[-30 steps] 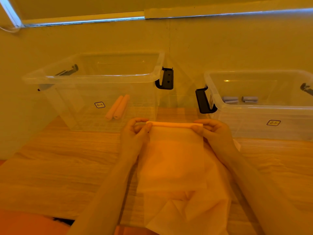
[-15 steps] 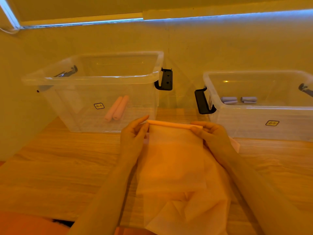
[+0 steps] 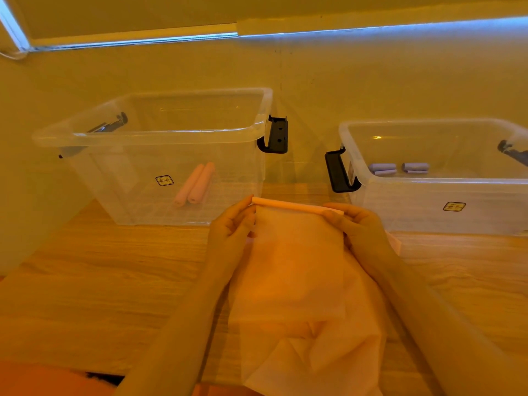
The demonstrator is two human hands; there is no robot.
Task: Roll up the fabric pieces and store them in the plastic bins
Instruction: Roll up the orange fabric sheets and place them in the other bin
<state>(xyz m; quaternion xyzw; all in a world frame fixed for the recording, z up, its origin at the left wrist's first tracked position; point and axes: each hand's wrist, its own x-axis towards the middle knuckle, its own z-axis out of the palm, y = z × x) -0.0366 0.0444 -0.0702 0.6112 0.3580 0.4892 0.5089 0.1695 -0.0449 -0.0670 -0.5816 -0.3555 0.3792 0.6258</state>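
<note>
A wood-grain surface (image 3: 85, 281) meets a yellow wall (image 3: 371, 81). Two clear plastic bins (image 3: 183, 132) (image 3: 428, 195) stand there. The pink fabric sheet (image 3: 294, 275) lies between them, its rolled edge (image 3: 288, 204) running left-right; left hand (image 3: 228, 232) and right hand (image 3: 360, 232) fingers pinch its ends, the left fingers straighter than a second ago.

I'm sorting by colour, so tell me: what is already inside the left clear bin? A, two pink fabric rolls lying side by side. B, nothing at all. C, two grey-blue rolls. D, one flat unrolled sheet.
A: two pink fabric rolls lie side by side, touching, on the floor of the left bin; the grey-blue rolls sit in the right bin.
</note>
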